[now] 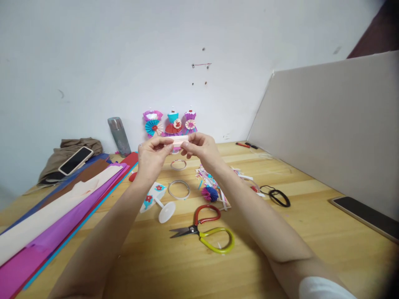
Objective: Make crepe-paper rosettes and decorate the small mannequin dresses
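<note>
Between my two hands, raised above the table, is a small pale pink strip of folded paper (180, 142). My left hand (153, 155) pinches its left end with thumb and fingers. At the other end, my right hand (201, 147) grips it the same way. Below them on the table lie scissors (195, 230) with one red and one yellow handle, blades spread and pointing left. A white plastic stand (165, 211) lies on its side, against a white piece with red and blue flowers (153, 197). Two rings sit beneath my hands, the larger ring (179, 189) nearer me.
Three small decorated dress figures (173, 122) stand against the wall. Coloured paper sheets (62, 207) and a grey flask (119, 136) are on the left. Paper scraps (207, 176), a pom-pom (210, 193), a black hair tie (279, 197) and a phone (368, 216) lie to the right.
</note>
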{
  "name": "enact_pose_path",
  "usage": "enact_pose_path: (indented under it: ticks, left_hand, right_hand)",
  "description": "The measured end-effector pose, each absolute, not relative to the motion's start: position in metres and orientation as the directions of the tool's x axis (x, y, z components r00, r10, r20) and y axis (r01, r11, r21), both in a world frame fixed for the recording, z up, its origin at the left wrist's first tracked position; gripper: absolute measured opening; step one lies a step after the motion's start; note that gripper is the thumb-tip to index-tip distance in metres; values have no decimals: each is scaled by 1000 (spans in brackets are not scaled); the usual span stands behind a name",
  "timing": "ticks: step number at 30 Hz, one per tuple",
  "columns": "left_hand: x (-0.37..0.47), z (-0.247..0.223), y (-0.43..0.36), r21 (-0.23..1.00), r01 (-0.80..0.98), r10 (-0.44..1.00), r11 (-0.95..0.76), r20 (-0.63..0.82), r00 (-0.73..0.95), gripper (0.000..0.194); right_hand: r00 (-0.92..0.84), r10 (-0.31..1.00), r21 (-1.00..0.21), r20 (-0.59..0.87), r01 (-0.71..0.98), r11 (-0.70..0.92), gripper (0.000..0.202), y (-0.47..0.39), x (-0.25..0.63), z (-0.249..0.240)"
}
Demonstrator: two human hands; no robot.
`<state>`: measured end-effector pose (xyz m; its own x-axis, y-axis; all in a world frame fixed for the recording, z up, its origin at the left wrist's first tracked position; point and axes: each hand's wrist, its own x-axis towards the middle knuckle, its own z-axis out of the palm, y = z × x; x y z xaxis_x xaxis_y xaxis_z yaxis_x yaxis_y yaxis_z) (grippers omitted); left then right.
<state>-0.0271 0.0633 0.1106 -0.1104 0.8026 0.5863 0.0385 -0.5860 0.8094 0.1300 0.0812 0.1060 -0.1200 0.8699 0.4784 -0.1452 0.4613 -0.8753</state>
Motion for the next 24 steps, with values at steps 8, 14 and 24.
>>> enact_pose_path:
  ticks: [8,14,24]
  left_hand:
    - [-27,112,63,811,23,803,-585,583,-123,11]
    - [-26,112,62,811,11,805,-585,581,-122,10]
    - [-27,109,64,776,18,771,-631,629,-97,10]
  right_hand:
    - [-72,795,-798,602,-84,596,32,78,129,107]
    - [-79,733,-733,676,25,679,23,80,130,105]
    - [-100,739,-746,666,-94,660,22,82,130,106]
